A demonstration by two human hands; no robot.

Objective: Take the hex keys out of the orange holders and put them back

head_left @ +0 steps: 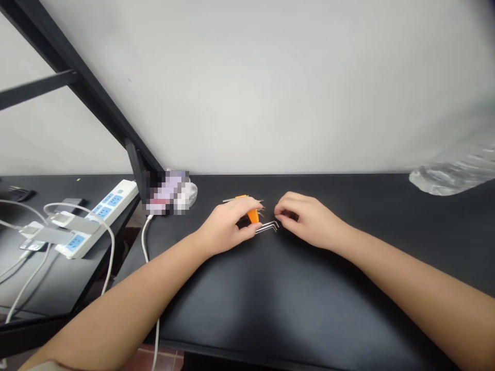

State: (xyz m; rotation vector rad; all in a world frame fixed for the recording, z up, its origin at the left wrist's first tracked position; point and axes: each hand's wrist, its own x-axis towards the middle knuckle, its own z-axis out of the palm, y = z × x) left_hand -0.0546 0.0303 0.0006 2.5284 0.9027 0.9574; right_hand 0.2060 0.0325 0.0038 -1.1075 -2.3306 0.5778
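My left hand [228,224] is closed around an orange hex key holder [253,215], its thumb and fingers gripping the sides. Much of the holder is hidden behind the fingers. Bent metal hex keys [266,226] stick out of its near right side, and more key ends show beyond the fingertips. Just right of these bent ends is my right hand [307,219], its thumb and forefinger drawn together in a pinch. Whatever the pinch may hold is too small to make out.
Left of my hands, a white charging cable [146,239] runs down over the desk edge beside a blurred-out object [168,193]. A white power strip [112,206] with chargers lies on the neighbouring desk past a black frame [96,98]. Clear plastic wrap [444,178] lies at the far right.
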